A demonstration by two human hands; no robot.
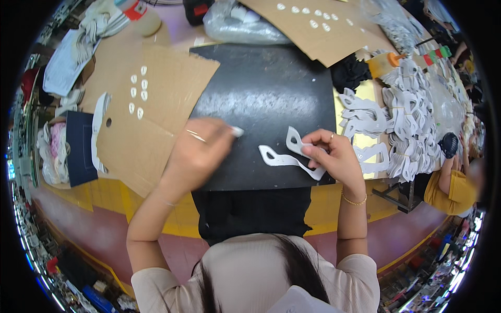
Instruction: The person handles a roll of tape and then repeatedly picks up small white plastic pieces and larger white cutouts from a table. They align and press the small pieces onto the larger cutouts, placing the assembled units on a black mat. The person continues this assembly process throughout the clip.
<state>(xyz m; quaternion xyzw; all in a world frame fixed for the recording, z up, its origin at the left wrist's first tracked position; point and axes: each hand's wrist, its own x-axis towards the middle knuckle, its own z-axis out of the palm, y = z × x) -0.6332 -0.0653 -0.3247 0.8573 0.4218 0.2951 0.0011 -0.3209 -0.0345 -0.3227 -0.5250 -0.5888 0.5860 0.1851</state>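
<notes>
My left hand (201,148) hovers over the left part of a black work mat (250,99), its fingers pinched on a small white piece (237,131). Across the mat, near its front right corner, my right hand (334,156) grips a flat white cut-out (284,158). Two pointed ends of the cut-out show, each with an almond-shaped hole, and both point to the far left. Its right part is hidden behind my fingers. The two hands are apart, and the small piece does not touch the cut-out.
At left lies a cardboard sheet (162,94) with several small white ovals (144,83); another such sheet (292,26) lies at the back. Bundled white cut-outs (407,120) crowd the right side, beside a yellow glue bottle (383,65). A person in yellow (451,185) is at far right.
</notes>
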